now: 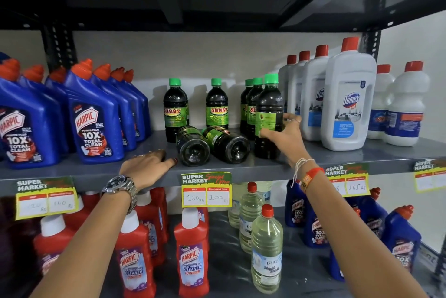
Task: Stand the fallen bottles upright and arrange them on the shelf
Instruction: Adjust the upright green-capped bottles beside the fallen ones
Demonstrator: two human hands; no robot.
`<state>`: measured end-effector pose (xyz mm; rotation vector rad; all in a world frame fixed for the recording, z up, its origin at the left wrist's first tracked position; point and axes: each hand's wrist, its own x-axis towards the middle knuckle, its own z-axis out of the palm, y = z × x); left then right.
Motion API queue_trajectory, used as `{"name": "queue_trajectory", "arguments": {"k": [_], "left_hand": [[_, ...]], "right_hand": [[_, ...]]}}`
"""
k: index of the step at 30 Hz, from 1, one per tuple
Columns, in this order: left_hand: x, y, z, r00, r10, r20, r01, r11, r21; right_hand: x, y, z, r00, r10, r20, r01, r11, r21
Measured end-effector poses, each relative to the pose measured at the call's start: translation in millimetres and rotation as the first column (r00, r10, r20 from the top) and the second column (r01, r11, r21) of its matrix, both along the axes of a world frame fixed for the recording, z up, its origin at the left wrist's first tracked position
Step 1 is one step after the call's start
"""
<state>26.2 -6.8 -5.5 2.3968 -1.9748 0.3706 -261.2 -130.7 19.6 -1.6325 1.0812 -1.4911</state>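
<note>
Two dark green-capped bottles lie on their sides on the grey shelf (337, 155), bases toward me: one on the left (191, 145), one on the right (229, 144). Behind them two more dark bottles stand upright (175, 109) (216, 107). At the right, a row of the same bottles stands front to back; my right hand (286, 137) grips the front one (269, 114), which is upright on the shelf. My left hand (147, 167) rests flat on the shelf edge, just left of the left fallen bottle, holding nothing.
Blue Harpic bottles (94, 119) fill the shelf's left side. White Domex bottles (347, 100) stand on the right. Price tags (206, 189) hang on the shelf's front lip. The lower shelf holds red cleaner bottles (191, 256), clear bottles (266, 247) and more blue ones.
</note>
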Motion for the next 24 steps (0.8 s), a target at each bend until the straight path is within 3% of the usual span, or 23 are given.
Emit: {"name": "queue_trajectory", "arguments": {"k": [2, 4, 7, 9, 11, 15, 20, 24], "left_hand": [[-0.7, -1.2, 0.2, 1.0, 0.01, -0.014, -0.01, 1.0, 0.002], [-1.4, -1.8, -0.3, 1.0, -0.002, -0.006, 0.002, 1.0, -0.004], [-0.9, -2.3, -1.1, 1.0, 0.025, -0.01, -0.025, 1.0, 0.007], [0.1, -3.1, -1.9, 0.999, 0.032, -0.009, -0.032, 0.999, 0.009], [0.3, -3.2, -2.0, 1.0, 0.028, -0.002, -0.028, 1.0, -0.002], [-0.1, -2.7, -0.9, 1.0, 0.021, -0.003, -0.021, 1.0, 0.004], [-2.5, 2.0, 2.7, 1.0, 0.023, -0.01, -0.023, 1.0, -0.01], [-5.1, 3.1, 3.1, 1.0, 0.015, -0.019, -0.016, 0.999, -0.028]], "right_hand": [[-3.4, -6.0, -0.5, 0.991, 0.102, 0.082, -0.106, 0.993, 0.054], [-3.6, -8.4, -1.7, 0.994, 0.096, 0.05, -0.099, 0.994, 0.053], [1.6, -2.6, -4.9, 0.941, -0.241, -0.239, 0.218, 0.969, -0.118], [7.4, 4.0, -6.5, 0.849, -0.431, -0.305, 0.353, 0.893, -0.281], [11.1, 5.9, -6.3, 0.829, -0.471, -0.3, 0.369, 0.865, -0.339], [6.5, 4.4, 1.0, 0.927, -0.31, -0.211, 0.27, 0.942, -0.198], [-10.6, -4.7, 10.0, 0.998, 0.051, -0.025, -0.048, 0.995, 0.092], [-13.1, -5.3, 9.6, 0.994, 0.084, -0.068, -0.078, 0.993, 0.089]]}}
